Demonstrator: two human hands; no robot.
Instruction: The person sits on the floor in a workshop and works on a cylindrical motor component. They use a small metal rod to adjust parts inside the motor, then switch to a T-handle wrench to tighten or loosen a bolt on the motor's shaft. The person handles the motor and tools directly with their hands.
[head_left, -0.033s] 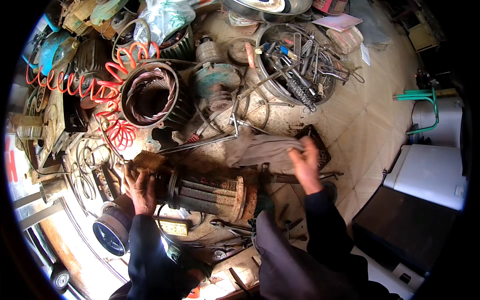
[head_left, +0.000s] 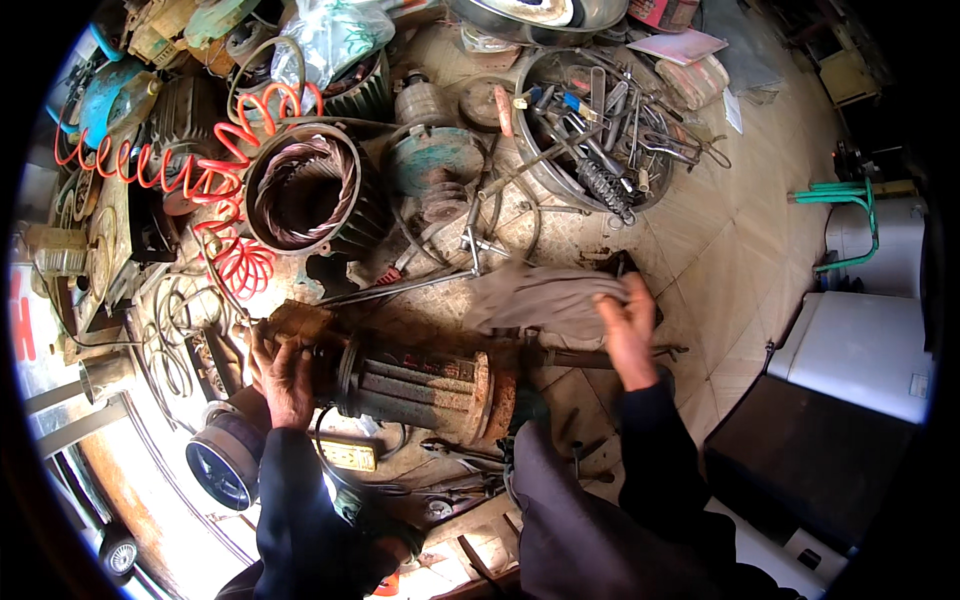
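Observation:
A rusty electric motor with a ribbed cylindrical body [head_left: 415, 392] lies on its side in front of me. My left hand [head_left: 284, 380] grips its left end, fingers bent over the dark part there. Beyond the motor's right end, my right hand [head_left: 630, 335] pinches a grey-brown cloth [head_left: 545, 302] at its right edge. The cloth stretches leftward, blurred along its far left side. Just behind that hand is a dark, flat metal piece [head_left: 622, 264], partly covered by cloth and fingers.
A round metal basin [head_left: 522, 130] full of hand tools stands at the far right. An open motor stator [head_left: 345, 205] and a coiled red air hose [head_left: 240, 262] are at the far left. Pliers [head_left: 460, 452] lie near my knee. White box-like units [head_left: 850, 345] stand on the right.
My right hand has moved slightly right and nearer to me, and the cloth has shifted right with it. My left hand and the motor stay in place.

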